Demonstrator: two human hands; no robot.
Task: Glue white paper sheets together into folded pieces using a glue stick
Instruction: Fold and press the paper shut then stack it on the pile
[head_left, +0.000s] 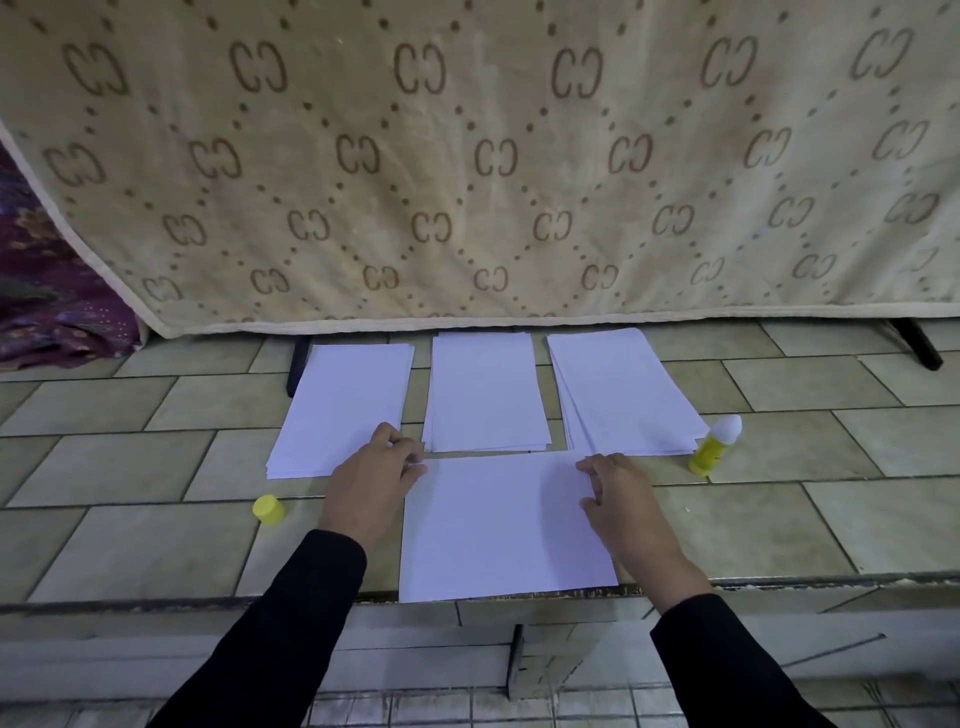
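Two black sleeves, left (291, 623) and right (727, 665), come in from the bottom over the front edge of the tiled counter (156, 545). One white front sheet (498, 525) lies flat between the hands, its long side across, and its near edge reaches the counter's front edge.

The left hand (371, 478) is at the sheet's far-left corner. Its fingers (410, 458) are curled in and pinch that corner; the thumb is hidden. The right hand (623, 499) is on the sheet's far-right corner and right edge. Its fingers (589, 467) are spread and bent, with the tips down on the paper and nothing gripped.

A yellow cap (268, 508) stands on the counter left of the left wrist, apart from the sheet.

Three paper stacks sit in a row behind the sheet. The left stack (343, 405) has its near-right corner under the left hand. The middle stack (485, 389) lies just beyond the sheet's far edge. The right stack (623, 389) is slightly fanned.

The glue stick (714, 441) has a yellow body and is uncapped, with the white glue showing. It tilts, just beside the right stack's near-right corner.

Behind everything hangs a beige patterned cloth (467, 156), whose hem reaches the counter's back. Purple fabric (47, 291) is bunched at the far left.
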